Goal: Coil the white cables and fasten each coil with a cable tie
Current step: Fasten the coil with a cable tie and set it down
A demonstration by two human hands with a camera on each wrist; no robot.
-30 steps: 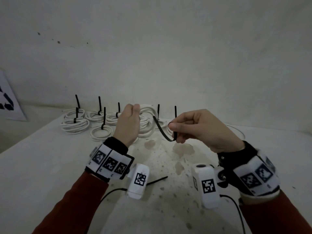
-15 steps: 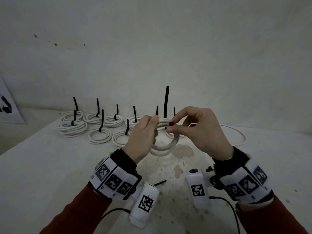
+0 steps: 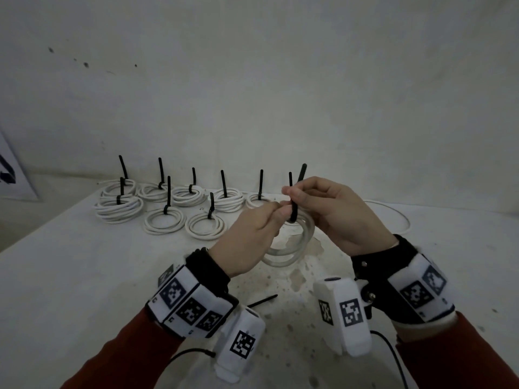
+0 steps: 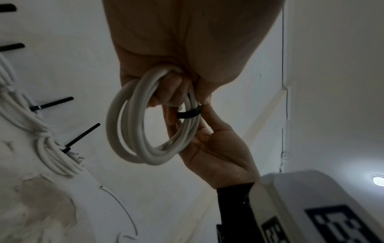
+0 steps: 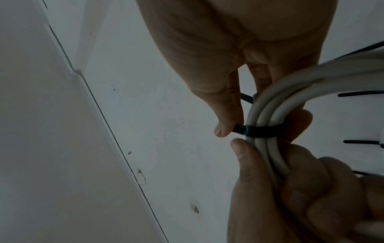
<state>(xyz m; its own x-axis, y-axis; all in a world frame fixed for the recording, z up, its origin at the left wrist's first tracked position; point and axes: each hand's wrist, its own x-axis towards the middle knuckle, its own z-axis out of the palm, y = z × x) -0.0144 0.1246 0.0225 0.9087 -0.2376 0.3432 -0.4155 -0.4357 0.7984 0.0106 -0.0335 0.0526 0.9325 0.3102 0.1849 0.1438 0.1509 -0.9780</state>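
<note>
White cable coil point(image 3: 292, 242) hangs in the air above the table point(image 3: 70, 276), held up between both hands in front of the person. The left hand point(image 3: 250, 237) grips the top of the coil, its fingers curled round the bundled turns; in the left wrist view the loops point(image 4: 137, 125) dangle below those fingers. A black cable tie point(image 3: 295, 203) is wrapped round the strands right beside that grip, and in the right wrist view its band point(image 5: 259, 131) sits snug across three parallel runs of cable. The right hand point(image 3: 337, 214) pinches the tie's free tail between thumb and forefinger, and the tail sticks up past the fingertips, slightly tilted. The other fingers of that hand are loosely bent behind the coil. Farther back on the table lie the finished coils point(image 3: 174, 203), several white rings in two rough rows, each bound with a black tie whose tail points upward. A loose white cable point(image 3: 398, 217) curves on the table to the right, behind the right hand. One spare black tie point(image 3: 262, 300) lies flat on the stained surface between the wrists, partly hidden by the left wristband point(image 3: 191, 301). A pale wall point(image 3: 252, 94) rises behind the table.
</note>
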